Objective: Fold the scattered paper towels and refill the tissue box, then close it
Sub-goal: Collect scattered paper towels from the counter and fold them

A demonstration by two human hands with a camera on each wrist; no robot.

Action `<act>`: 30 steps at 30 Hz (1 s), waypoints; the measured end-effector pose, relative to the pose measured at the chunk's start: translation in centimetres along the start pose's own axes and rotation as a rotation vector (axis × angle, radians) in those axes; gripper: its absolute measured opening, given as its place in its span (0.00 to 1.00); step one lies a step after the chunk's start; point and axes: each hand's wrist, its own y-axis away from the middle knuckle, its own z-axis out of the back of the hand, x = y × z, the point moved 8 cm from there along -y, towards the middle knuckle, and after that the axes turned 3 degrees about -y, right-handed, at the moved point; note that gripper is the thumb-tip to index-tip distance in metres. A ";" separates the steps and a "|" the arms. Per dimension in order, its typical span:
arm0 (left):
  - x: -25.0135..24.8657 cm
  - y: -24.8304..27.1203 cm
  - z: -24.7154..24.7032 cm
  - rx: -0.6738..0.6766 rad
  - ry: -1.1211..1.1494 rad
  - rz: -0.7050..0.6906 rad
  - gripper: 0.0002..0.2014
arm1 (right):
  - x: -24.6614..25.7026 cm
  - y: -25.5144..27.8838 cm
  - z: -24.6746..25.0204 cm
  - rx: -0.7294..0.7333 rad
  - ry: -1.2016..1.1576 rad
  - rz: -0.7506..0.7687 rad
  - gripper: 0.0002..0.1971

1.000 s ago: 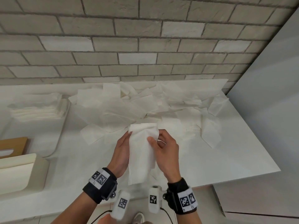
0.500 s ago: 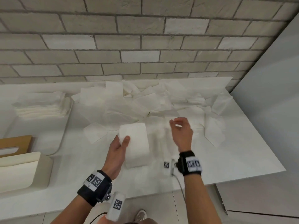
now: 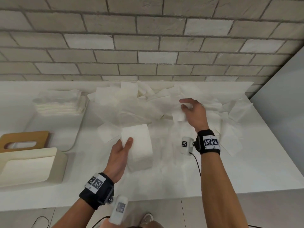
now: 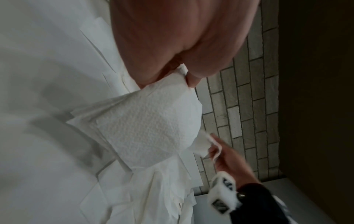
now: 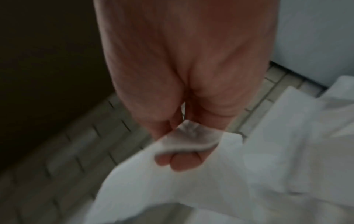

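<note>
A: Your left hand [image 3: 120, 155] is low and centre over the white tabletop [image 3: 263, 162]. Grip closed on a folded paper towel [image 3: 139, 145]: thumb on top near its left edge, fingers beneath. The left wrist view confirms it, the embossed sheet pinched at one corner [image 4: 153, 125].

B: And your right hand [image 3: 194, 112]?

A: Further back and to the right, reaching into the loose pile of towels [image 3: 131, 104] that spreads along the brick wall [image 3: 148, 38]. Grip curled round the edge of one loose sheet [image 3: 178, 115]. In the right wrist view your fingertips [image 5: 178, 162] show under a bunched corner of that sheet [image 5: 191, 136]. That picture is blurred, so finer detail is not readable.

B: Where is the tissue box?

A: Far left, near the front edge: the cream tissue box [image 3: 29, 167], open on top. Just behind it lies the wooden lid [image 3: 24, 141] with its oval slot, flat on the tabletop. Whether the two touch, you cannot tell from here.

B: Any towels already done?

A: A neat stack of folded towels [image 3: 59, 104] sits back left, beside the loose pile and well apart from both your hands. It rests on a pale mat or tray [image 3: 54, 134] with a rounded corner; which of the two is unclear.

B: The hands relative to each other?

A: Apart, each holding its own towel.
</note>
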 end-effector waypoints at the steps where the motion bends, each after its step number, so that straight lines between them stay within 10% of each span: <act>1: -0.1 0.0 0.1 -0.008 0.016 0.006 0.15 | 2.6 1.0 0.2 0.030 -0.101 0.026 0.11; 6: -1.4 0.7 0.6 -0.003 0.110 0.074 0.17 | 15.0 11.1 -0.4 0.260 -0.684 0.151 0.26; 24: -8.8 7.3 16.7 0.010 0.185 -0.052 0.21 | 20.9 26.5 -20.9 0.454 -0.174 0.214 0.38; 30: -10.1 8.2 23.7 -0.035 0.116 -0.164 0.16 | 24.7 28.2 -23.8 0.151 0.019 0.178 0.48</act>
